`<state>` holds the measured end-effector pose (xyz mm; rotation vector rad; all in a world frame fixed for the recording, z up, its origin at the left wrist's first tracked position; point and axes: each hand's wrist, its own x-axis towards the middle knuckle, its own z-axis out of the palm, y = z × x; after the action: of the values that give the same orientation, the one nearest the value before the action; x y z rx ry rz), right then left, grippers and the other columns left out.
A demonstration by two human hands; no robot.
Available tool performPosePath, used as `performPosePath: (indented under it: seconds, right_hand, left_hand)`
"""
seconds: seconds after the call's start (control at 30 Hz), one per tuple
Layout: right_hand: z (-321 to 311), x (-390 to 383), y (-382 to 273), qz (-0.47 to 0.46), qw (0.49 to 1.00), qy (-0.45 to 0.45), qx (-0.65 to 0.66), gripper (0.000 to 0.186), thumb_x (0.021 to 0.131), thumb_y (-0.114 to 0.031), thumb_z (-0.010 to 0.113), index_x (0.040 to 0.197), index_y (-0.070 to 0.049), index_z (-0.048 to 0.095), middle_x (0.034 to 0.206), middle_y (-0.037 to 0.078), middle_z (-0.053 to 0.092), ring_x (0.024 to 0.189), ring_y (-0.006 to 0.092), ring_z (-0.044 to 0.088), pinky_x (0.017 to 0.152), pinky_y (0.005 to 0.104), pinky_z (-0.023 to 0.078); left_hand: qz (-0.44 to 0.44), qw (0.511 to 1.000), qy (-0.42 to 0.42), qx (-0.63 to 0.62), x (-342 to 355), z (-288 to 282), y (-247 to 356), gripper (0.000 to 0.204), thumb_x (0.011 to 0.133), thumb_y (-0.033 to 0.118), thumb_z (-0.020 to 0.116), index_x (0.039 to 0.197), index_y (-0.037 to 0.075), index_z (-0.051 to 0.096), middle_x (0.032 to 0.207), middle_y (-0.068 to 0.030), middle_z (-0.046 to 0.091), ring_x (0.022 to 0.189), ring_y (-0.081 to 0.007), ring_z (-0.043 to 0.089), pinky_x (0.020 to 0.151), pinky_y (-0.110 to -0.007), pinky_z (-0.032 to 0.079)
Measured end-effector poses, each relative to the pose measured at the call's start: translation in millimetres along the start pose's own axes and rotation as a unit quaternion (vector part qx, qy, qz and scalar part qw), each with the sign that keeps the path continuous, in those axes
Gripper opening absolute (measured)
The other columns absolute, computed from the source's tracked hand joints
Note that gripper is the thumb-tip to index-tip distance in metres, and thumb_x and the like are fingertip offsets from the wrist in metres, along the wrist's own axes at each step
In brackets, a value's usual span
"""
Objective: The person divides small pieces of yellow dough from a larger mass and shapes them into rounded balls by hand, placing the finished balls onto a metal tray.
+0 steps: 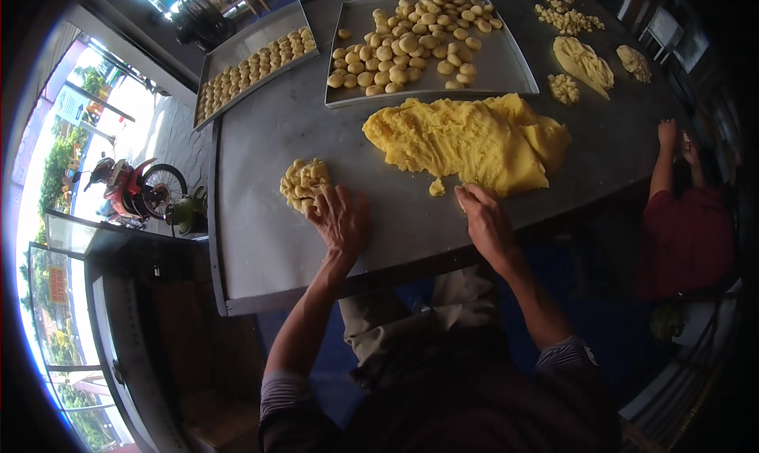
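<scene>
Grey table [265,251]. Far left: tray [259,40] with rows of dough balls [257,72]. Nearer: heap of pale dough pieces [303,180], left hand [341,220] at its near right edge, fingers loosely spread, not closed around anything. Beyond: larger tray [506,67] of loose balls [399,46]. Mid-table: big yellow dough mass [466,141], small crumb [436,187] just beside. Right hand [484,216] at dough's near edge, fingers curled; cannot tell if bit is pinched. Farther right: pale dough lump [583,62], co-worker [686,235].
</scene>
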<state>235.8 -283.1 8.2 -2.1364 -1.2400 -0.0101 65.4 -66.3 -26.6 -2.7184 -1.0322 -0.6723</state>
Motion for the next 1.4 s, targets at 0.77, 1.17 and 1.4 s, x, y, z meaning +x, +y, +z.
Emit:
performPosePath:
  seconds: [0.77,1.17,1.4]
  right_hand:
    - [27.4,-7.1,-68.3,0.030,0.964,-0.015,0.264,0.039,0.087,0.005,0.063,0.126,0.002,0.060,0.111,0.021,0.065,0.106,0.0389,0.061,0.091,0.0423,0.050]
    - [33.5,-9.1,-85.6,0.024,0.962,-0.084,0.258,0.030,0.085,0.002,0.065,0.115,-0.002,0.070,0.112,0.015,0.069,0.101,0.0310,0.066,0.088,0.0366,0.055]
    - [38.7,-12.6,-95.3,-0.072,0.979,-0.041,0.184,0.036,0.087,0.001,0.063,0.123,-0.001,0.065,0.110,0.019,0.066,0.102,0.0349,0.065,0.084,0.0403,0.053]
  left_hand:
    - [-0.235,0.711,-0.144,-0.647,-31.1,-61.9,70.0,0.035,0.105,0.022,0.050,0.119,-0.007,0.065,0.105,-0.0148,0.071,0.095,-0.0194,0.069,0.086,-0.032,0.056]
    - [-0.135,0.878,-0.206,-0.409,-36.6,-41.6,46.4,0.031,0.080,0.012,0.073,0.107,0.005,0.061,0.089,-0.0221,0.069,0.087,-0.0429,0.067,0.072,-0.044,0.054]
    - [-0.114,0.837,-0.195,-0.498,-31.5,-48.4,39.5,0.026,0.080,0.010,0.073,0.102,0.004,0.061,0.090,-0.0180,0.069,0.085,-0.0406,0.068,0.071,-0.044,0.053]
